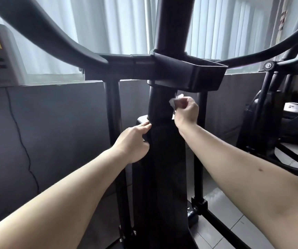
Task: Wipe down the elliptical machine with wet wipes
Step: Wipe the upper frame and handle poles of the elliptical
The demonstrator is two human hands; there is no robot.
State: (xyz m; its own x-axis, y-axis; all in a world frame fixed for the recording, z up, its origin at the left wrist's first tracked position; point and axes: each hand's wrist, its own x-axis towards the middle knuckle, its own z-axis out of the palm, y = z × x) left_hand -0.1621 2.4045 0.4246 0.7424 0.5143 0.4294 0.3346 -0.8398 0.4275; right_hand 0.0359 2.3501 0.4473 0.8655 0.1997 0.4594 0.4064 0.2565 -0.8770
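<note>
In the right hand's (186, 112) pinch: crumpled white wet wipe (174, 102), fingers curled tight on it, pressed to the right side of the elliptical's black centre column (160, 105). Below-left of that grip, left hand (134, 141) rests on the column's left edge, fingers mostly straight. Crossbar housing (198, 72) sits just above the wipe.

Black elliptical machine (166, 159), white wipe (173, 101), seemingly pale striped curtains (119, 24).
</note>
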